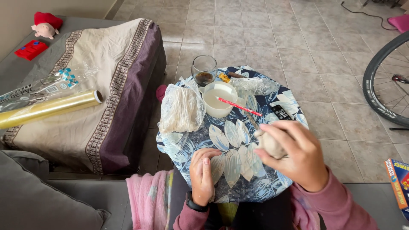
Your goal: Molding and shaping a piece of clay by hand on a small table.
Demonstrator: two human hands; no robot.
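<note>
Beige floor tiles spread around a small round table (194,138) covered with a blue cloth printed with pale leaves, seen from above by a seated person. The right hand (296,155) hovers over the table's right edge with its fingers curled firmly around a grey-beige lump of clay-like material (269,144); what the lump is made of is hard to tell, since the fingers hide most of it. The left hand (202,172) rests at the near edge of the table, loosely curled with fingertips on the cloth, holding nothing visible, a black wristband just behind it. The two hands are apart.

Near the middle of the table stands a white round bowl of milky liquid (218,99), with a red-and-white patterned pencil (238,106) lying across its rim and pointing toward the right hand. At the left edge lies a crumpled bundle of whitish material wrapped in clear plastic (181,110). At the far edge stands a clear glass tumbler with a dark liquid in its bottom (204,70), and beside it a wad of clear plastic film (254,86). A small black remote control (280,112) lies toward the right edge.

Left of the table, a bed with a beige and purple cover (115,72) carries a yellowish roll of cling film (49,108). A bicycle wheel (383,81) stands at the right.
</note>
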